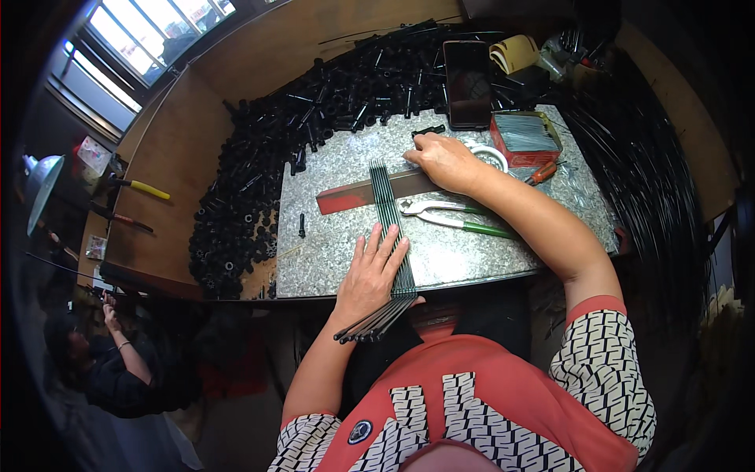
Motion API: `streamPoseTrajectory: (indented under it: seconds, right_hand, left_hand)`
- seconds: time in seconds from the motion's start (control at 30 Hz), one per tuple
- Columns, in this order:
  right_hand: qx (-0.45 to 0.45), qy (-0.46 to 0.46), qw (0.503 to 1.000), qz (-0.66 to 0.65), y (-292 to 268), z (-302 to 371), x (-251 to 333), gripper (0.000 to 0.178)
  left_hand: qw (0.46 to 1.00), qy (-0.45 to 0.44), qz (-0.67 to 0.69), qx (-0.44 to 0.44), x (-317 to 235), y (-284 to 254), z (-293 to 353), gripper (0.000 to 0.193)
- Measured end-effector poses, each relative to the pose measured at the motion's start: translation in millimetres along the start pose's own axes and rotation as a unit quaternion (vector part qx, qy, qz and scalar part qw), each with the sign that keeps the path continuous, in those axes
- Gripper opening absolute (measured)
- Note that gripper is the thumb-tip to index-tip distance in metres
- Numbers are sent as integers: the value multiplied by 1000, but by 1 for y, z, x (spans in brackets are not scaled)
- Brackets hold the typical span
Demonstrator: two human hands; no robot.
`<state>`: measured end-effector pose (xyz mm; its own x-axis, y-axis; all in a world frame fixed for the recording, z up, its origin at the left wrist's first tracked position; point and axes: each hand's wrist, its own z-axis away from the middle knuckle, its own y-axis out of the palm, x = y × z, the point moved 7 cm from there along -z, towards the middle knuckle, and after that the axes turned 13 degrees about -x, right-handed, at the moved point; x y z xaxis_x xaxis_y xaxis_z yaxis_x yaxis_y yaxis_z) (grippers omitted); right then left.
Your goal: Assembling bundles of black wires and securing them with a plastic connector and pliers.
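My left hand (368, 275) lies along a row of thin dark rods (384, 197) with bent ends, fingers over them and a thumb tip showing on their far side. The rods cross a flat metal bar (354, 196) with a red end, and their bent ends hang past the near edge of the board. Above the bar, my right hand (447, 163) is closed, fingertips pinched; what they hold, if anything, is hidden. Just beyond them rests a small black tubular part (429, 131). Below my right hand are pliers (440, 216) with green handles.
The speckled board (322, 259) bears a phone (467, 86), a red box of thin pins (525, 140), a white ring (491, 157) and an orange-handled screwdriver (543, 172). Black parts (259, 173) heap behind and left; long black rods (645, 141) lie right. Another person (110, 354) is at left.
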<state>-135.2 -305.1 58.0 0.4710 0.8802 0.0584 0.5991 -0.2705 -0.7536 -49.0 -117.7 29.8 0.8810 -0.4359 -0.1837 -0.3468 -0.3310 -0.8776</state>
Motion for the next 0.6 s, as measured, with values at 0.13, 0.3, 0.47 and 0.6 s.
streamPoseTrajectory:
  seconds: [0.13, 0.3, 0.47, 0.6]
  right_hand:
    - [0, -1, 1000, -1, 2, -1, 2, 14]
    - [8, -4, 1000, 1, 4, -2, 2, 14]
    - [7, -5, 1000, 5, 5, -2, 3, 15]
    - [13, -6, 1000, 6, 3, -3, 4, 15]
  left_hand:
    - [1000, 1, -3, -1, 0, 1, 0, 96]
    - [1000, 2, 0, -3, 0, 0, 0, 96]
    - [1000, 4, 1, -4, 0, 0, 0, 96]
    - [1000, 6, 1, -5, -1, -1, 0, 96]
